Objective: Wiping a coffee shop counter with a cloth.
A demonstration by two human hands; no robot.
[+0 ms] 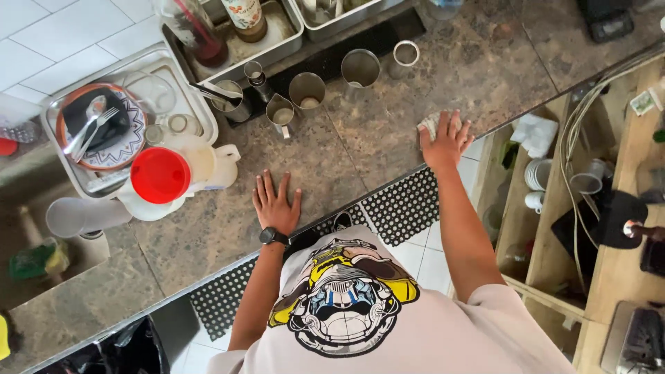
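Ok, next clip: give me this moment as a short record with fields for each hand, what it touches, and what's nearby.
left hand: flat on the stone counter, fingers spread, holding nothing
right hand: pressed on a pale cloth near the counter edge
wrist: dark watch on the left
nearby: metal cups, red funnel over a white jug, dish tray

Pale crumpled cloth (431,124) is lying flat on stone counter (360,149) near its edge, mostly hidden under right hand (447,138), 2 o'clock from left hand (276,203).
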